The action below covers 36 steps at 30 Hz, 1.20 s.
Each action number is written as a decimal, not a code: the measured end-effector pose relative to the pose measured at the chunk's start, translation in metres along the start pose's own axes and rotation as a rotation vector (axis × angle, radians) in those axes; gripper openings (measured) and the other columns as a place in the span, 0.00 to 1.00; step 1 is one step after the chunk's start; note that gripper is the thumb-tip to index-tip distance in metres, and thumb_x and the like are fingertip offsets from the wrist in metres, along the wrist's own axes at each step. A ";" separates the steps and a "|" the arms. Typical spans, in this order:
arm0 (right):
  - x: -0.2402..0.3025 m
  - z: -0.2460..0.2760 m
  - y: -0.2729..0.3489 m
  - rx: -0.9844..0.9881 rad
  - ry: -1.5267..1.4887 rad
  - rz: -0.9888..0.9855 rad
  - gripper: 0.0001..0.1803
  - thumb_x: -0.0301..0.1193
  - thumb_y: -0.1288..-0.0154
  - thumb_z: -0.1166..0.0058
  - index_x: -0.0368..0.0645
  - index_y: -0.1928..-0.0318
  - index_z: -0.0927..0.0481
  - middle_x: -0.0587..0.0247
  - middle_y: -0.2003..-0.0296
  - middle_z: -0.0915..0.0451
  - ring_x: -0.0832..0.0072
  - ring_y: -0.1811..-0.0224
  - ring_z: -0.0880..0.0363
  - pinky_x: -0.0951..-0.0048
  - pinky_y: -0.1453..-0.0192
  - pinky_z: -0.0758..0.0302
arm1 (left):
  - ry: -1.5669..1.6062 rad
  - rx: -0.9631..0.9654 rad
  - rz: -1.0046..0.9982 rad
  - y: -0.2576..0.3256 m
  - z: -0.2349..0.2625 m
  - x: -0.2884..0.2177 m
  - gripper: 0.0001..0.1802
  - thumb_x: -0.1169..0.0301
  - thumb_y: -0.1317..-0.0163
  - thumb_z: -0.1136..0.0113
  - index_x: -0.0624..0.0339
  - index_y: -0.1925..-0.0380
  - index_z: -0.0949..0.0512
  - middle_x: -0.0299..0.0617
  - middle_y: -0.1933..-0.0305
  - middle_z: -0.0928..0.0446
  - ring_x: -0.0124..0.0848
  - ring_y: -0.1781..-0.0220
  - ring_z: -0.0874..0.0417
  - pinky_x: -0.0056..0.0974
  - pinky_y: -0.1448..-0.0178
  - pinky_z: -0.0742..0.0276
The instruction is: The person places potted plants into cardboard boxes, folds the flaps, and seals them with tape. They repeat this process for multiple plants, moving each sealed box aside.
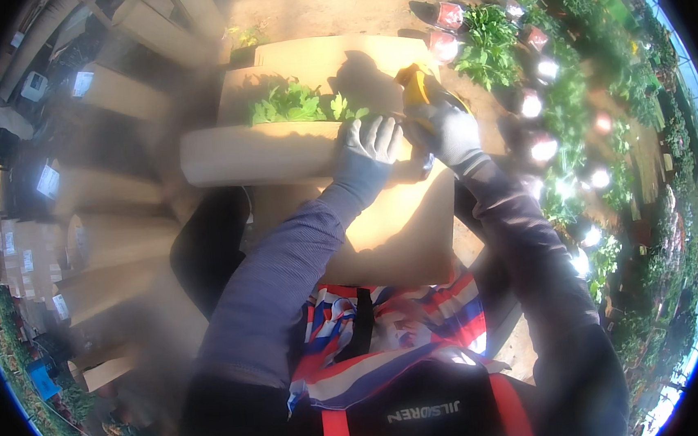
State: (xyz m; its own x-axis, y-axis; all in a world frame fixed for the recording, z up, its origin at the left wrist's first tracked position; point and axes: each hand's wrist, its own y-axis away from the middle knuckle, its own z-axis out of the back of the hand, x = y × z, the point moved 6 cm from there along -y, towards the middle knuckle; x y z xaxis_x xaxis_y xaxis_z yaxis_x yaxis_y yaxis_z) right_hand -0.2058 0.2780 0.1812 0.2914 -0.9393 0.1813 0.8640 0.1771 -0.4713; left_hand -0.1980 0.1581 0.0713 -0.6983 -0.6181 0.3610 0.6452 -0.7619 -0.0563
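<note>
In front of me lies an open cardboard box (266, 152), its near flap running to the left. Green leaves (295, 102) stick up from behind that flap. My left hand (372, 141), in a pale glove, has its fingers bent over the flap's upper edge. Beside it on the right, my gloved right hand (450, 130) is wrapped round a yellow hand tool (416, 86) at the box's right end. The tool's exact kind does not show clearly, and its lower part is partly covered by the hand.
Flattened or folded cardboard boxes (117, 183) are stacked along the left. To the right, several leafy plants (487, 43) with reddish and whitish wrapped bases (444, 46) lie in rows on the ground. A striped cloth (407, 328) covers my lap.
</note>
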 end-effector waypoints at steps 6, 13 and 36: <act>-0.083 0.043 -0.009 0.010 -0.672 -0.434 0.18 0.34 0.31 0.40 0.38 0.45 0.18 0.66 0.61 0.15 0.78 0.65 0.19 0.78 0.60 0.24 | 0.237 0.046 0.094 -0.024 0.016 -0.005 0.28 0.62 0.27 0.58 0.59 0.29 0.35 0.49 0.24 0.36 0.45 0.25 0.34 0.61 0.29 0.42; -0.052 0.060 -0.049 0.105 -0.525 -0.182 0.13 0.32 0.31 0.41 0.38 0.51 0.16 0.69 0.64 0.18 0.82 0.68 0.23 0.80 0.65 0.27 | 0.333 -0.134 0.271 -0.009 0.022 -0.034 0.28 0.65 0.31 0.54 0.66 0.34 0.31 0.54 0.32 0.29 0.49 0.31 0.29 0.58 0.34 0.34; -0.082 0.055 -0.050 0.466 -0.370 -0.344 0.13 0.25 0.39 0.40 0.43 0.53 0.16 0.63 0.61 0.17 0.72 0.60 0.18 0.72 0.56 0.21 | 0.395 -0.244 0.309 -0.007 0.024 -0.022 0.29 0.67 0.36 0.49 0.67 0.35 0.30 0.62 0.34 0.31 0.54 0.35 0.29 0.55 0.45 0.30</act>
State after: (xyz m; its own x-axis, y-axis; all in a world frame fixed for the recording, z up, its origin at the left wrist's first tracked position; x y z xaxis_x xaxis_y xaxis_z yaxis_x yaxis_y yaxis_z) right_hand -0.2506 0.3629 0.2379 0.0186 -0.8172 0.5761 0.9948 0.0726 0.0710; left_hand -0.1798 0.1820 0.0861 -0.5813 -0.8098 -0.0800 0.7808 -0.5274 -0.3350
